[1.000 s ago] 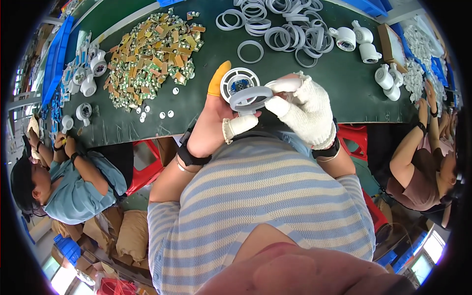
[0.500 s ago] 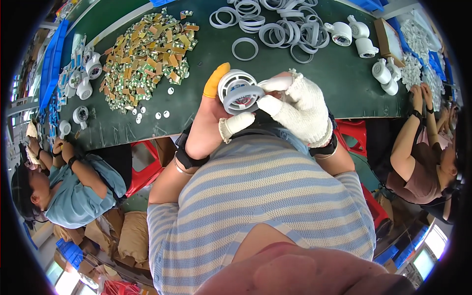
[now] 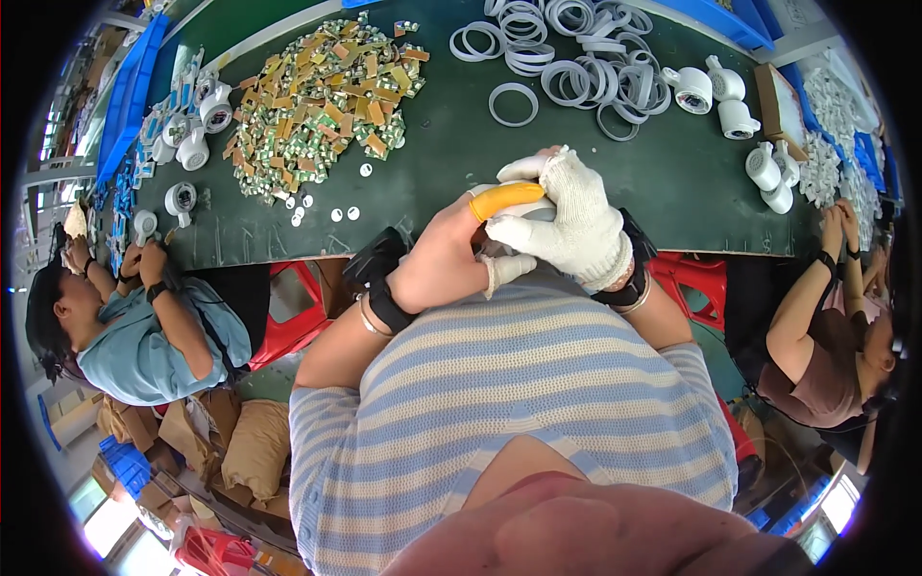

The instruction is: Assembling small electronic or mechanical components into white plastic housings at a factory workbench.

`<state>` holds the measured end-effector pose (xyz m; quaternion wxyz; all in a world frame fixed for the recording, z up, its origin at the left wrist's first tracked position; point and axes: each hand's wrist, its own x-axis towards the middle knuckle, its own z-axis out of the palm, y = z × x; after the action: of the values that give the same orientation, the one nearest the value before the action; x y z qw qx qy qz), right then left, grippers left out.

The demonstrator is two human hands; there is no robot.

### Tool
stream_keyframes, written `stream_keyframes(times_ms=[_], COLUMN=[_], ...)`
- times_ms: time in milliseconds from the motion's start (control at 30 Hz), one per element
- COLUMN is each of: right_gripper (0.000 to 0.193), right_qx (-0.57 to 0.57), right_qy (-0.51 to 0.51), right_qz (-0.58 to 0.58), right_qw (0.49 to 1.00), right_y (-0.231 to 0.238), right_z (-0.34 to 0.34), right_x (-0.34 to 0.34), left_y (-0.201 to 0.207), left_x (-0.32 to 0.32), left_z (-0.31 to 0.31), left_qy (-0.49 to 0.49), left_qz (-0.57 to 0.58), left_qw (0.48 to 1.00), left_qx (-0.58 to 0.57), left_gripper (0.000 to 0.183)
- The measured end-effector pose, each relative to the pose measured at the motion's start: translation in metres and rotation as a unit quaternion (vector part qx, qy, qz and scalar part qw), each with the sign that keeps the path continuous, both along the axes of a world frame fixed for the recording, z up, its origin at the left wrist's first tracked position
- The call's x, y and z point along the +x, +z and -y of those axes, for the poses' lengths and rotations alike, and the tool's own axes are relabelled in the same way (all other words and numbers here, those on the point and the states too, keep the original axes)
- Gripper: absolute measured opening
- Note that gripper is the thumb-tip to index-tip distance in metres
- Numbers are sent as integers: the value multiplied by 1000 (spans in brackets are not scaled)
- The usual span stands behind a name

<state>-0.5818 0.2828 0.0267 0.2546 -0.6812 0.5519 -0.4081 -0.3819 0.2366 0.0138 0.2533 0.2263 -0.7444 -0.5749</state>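
Note:
My left hand [image 3: 444, 257], with a yellow cot on one finger and a white cover on the thumb, is closed round a white round housing [image 3: 540, 213] just beyond the table's near edge. From the other side my right hand [image 3: 579, 219], in a white knitted glove, grips the same housing. The fingers hide most of it; only a greyish-white bit shows between them. Whether the grey ring seen on it before is fully seated cannot be made out.
A heap of small circuit boards [image 3: 322, 106] lies at left, with small white discs [image 3: 337, 215] near it. Grey rings [image 3: 513, 104] are piled at the back. White housings [image 3: 693, 90] stand at right, others [image 3: 193, 150] at left. Co-workers sit on both sides.
The housing has turned from facing up to being covered by my hands. My right hand has closed over it, and my left fingers have swung round to the right.

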Motion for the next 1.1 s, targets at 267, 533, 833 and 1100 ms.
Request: stream_keyframes(times_ms=[267, 533, 833, 1100], right_gripper=[38, 18, 23, 11], right_qx=[82, -85, -115, 62], right_qy=[-183, -115, -152, 12], right_qz=[-145, -265, -240, -24], right_qw=[969, 954, 952, 998], right_y=[-22, 2, -25, 11], right_z=[5, -14, -35, -5], right_x=[-67, -49, -33, -40], left_y=[-46, -55, -68, -16], left_x=[99, 99, 104, 36], left_z=[99, 106, 95, 40], left_qy=[270, 255, 279, 181], left_qz=[367, 315, 335, 62], left_qw=[810, 848, 853, 977], left_qx=[-370, -342, -288, 95], left_gripper=[41, 37, 37, 26])
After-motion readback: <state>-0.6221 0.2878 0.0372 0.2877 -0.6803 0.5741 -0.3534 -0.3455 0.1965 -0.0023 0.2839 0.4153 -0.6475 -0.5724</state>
